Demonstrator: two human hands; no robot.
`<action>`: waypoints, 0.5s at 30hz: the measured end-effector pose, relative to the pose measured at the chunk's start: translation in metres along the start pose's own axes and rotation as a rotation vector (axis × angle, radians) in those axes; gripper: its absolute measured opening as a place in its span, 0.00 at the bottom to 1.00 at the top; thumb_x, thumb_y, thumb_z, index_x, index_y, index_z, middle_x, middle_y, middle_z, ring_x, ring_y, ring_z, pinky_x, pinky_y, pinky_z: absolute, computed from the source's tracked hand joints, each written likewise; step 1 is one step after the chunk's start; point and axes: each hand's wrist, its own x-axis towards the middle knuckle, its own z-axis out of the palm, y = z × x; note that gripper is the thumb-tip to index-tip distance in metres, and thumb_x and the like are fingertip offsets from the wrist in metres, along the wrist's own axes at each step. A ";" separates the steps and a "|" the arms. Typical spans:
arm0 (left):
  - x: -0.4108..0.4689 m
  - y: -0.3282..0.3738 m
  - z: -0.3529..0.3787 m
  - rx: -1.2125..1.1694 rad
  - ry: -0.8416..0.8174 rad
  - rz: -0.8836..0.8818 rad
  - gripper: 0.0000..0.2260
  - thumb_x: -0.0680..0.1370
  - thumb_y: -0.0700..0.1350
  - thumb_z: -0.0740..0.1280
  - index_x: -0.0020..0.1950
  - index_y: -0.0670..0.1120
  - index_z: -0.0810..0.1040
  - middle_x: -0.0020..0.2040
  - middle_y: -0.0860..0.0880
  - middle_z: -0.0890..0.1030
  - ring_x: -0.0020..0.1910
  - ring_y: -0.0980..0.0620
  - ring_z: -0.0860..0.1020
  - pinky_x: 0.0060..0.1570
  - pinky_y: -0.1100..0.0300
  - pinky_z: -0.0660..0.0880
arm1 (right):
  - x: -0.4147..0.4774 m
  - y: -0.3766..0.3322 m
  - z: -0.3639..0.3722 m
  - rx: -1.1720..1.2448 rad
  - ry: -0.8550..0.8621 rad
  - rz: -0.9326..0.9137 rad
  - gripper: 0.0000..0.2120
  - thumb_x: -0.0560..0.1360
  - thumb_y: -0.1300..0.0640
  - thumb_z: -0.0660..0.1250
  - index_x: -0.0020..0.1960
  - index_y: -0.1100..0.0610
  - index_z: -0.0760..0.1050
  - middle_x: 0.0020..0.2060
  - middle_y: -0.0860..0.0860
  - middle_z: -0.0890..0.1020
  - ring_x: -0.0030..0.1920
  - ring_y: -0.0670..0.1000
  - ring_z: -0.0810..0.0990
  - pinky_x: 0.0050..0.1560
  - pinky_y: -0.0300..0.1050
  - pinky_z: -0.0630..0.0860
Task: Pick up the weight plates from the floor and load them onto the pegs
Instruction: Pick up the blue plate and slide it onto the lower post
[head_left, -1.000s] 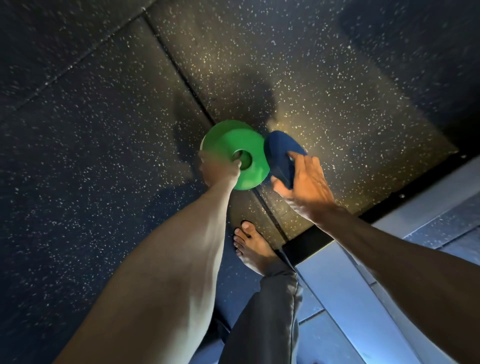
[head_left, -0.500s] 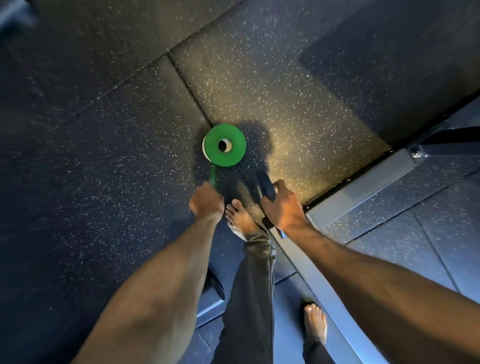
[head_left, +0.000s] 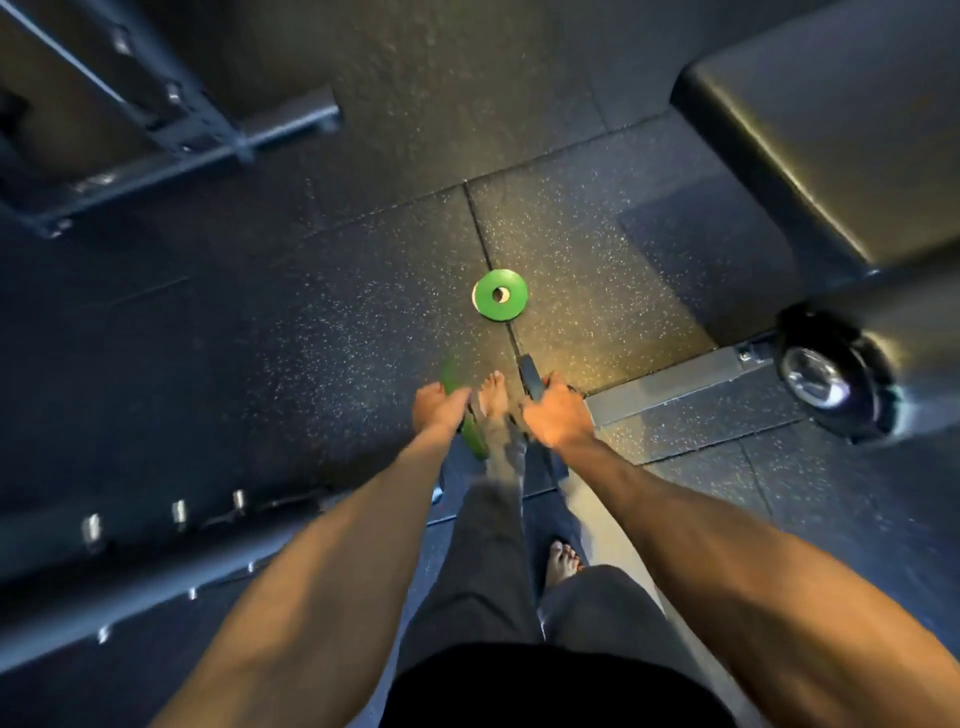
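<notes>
Left hand: my left hand (head_left: 439, 408) is curled round the rim of a green plate (head_left: 474, 440), which hangs on edge beside my leg, clear of the floor (head_left: 337, 338).
Right hand: my right hand (head_left: 558, 415) grips a dark plate (head_left: 531, 378), also held on edge, with its front edge poking out past my knuckles.
Both hands: low in front of me, one on each side of my front foot (head_left: 492, 397), near each other but not touching.
Plate on the floor: another green plate (head_left: 500, 295) lies flat ahead of my hands, just beside a seam between two speckled mats. It shows a pale hole in the middle and a sliver of white at its left rim.
Peg: a grey peg (head_left: 291, 120) sticks out from the rack frame (head_left: 171, 124) at the upper left, well apart from both hands, with no plate on the part I can see.
Bench: a dark padded bench (head_left: 831, 130) fills the upper right.
Bar end: a round dark disc with a shiny hub (head_left: 823, 375) sits at the right; it is too blurred to say more.
Feet: bare, the back foot (head_left: 563, 564) on a paler strip of floor.
</notes>
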 end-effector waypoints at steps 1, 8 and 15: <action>-0.009 -0.012 -0.006 -0.037 -0.001 -0.009 0.12 0.65 0.48 0.72 0.44 0.43 0.84 0.44 0.42 0.86 0.45 0.43 0.84 0.49 0.50 0.81 | -0.018 0.000 -0.002 -0.018 -0.003 -0.022 0.22 0.77 0.45 0.64 0.63 0.59 0.70 0.59 0.63 0.80 0.62 0.65 0.77 0.59 0.53 0.74; -0.129 -0.057 -0.089 -0.231 0.132 -0.080 0.14 0.71 0.50 0.71 0.50 0.42 0.84 0.47 0.44 0.84 0.49 0.46 0.82 0.48 0.60 0.77 | -0.132 -0.020 0.009 -0.247 -0.052 -0.190 0.21 0.76 0.47 0.65 0.63 0.58 0.69 0.59 0.62 0.80 0.61 0.64 0.78 0.56 0.52 0.74; -0.200 -0.169 -0.183 -0.408 0.310 -0.231 0.23 0.73 0.54 0.70 0.59 0.37 0.79 0.55 0.37 0.82 0.56 0.40 0.81 0.54 0.51 0.78 | -0.238 -0.044 0.083 -0.434 -0.228 -0.430 0.19 0.76 0.49 0.64 0.62 0.58 0.70 0.59 0.62 0.80 0.60 0.64 0.78 0.55 0.51 0.74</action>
